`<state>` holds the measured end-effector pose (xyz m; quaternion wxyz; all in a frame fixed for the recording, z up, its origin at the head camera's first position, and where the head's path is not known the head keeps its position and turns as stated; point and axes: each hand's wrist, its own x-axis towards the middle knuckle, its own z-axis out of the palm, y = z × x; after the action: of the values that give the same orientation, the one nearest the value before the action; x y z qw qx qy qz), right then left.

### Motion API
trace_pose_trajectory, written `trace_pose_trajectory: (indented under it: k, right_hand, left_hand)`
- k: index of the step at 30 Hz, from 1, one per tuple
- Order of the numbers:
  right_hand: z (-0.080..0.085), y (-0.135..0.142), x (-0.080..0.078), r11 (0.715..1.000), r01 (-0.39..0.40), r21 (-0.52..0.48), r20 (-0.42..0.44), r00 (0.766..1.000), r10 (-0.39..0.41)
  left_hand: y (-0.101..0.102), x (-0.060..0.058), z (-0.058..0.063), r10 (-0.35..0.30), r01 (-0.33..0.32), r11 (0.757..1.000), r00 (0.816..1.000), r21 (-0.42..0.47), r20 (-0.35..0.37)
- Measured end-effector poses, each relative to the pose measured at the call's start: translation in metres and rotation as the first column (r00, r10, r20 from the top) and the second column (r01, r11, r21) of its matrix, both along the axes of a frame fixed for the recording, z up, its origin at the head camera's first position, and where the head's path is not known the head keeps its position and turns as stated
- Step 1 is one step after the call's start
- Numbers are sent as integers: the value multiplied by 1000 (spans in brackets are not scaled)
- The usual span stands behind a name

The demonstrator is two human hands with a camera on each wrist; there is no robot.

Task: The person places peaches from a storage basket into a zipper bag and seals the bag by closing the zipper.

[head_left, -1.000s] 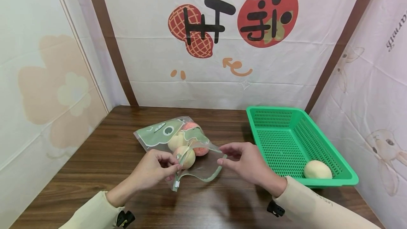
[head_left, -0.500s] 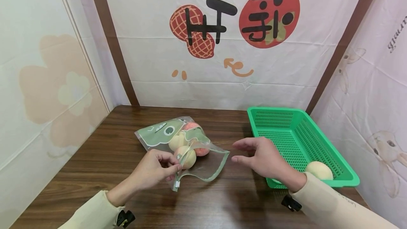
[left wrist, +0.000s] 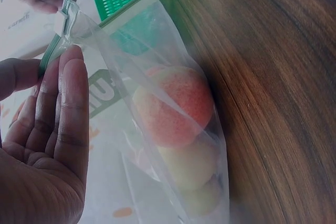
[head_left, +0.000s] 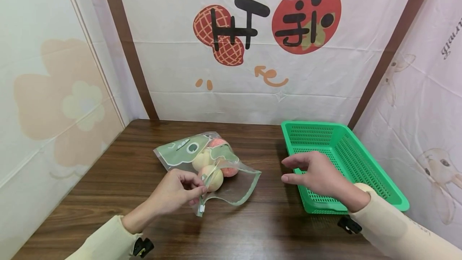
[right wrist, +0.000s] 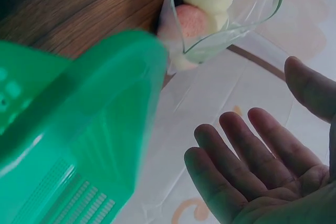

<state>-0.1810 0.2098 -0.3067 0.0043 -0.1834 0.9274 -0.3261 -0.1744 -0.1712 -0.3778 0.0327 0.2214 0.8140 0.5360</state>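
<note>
A clear zip bag [head_left: 238,189] with a green cartoon print lies on the table, its mouth spread toward the right. Several peaches [head_left: 211,178], some pale and some red, are inside it. My left hand [head_left: 182,187] pinches the bag's near edge beside the white slider [head_left: 201,208]. In the left wrist view, thumb and fingers hold the green zip strip [left wrist: 50,53]. My right hand [head_left: 317,173] hangs over the left rim of the green basket [head_left: 326,208], fingers extended and holding nothing. One pale peach [head_left: 365,188] in the basket is partly hidden behind the right forearm.
The dark wooden table [head_left: 245,236] carries the bag at centre and the basket at right. A printed white cloth [head_left: 173,71] stands behind the table, with more cloth at both sides. The basket's raised rim [right wrist: 79,82] is close to the right hand.
My right hand has let go of the bag's right edge and moved right to the basket. The left hand keeps its pinch, and the bag's mouth stays spread.
</note>
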Motion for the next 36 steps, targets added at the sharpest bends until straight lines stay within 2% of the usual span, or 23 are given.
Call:
trace_pose_trajectory:
  k: [19, 29, 36]
  right_hand:
    - [12, 54, -13, 994, 4, 107, 18, 1000, -6]
    - [9, 94, -26, 980, -39, 197, 77, 997, 25]
    - [2, 117, -30, 971, -16, 238, 121, 993, -13]
  left_hand:
    - [0, -1, 0, -3, 3, 1000, 1000, -6, -9]
    - [1, -2, 1, -4, 4, 1000, 1000, -13, -4]
    - [1, -2, 1, -7, 7, 1000, 1000, -14, 0]
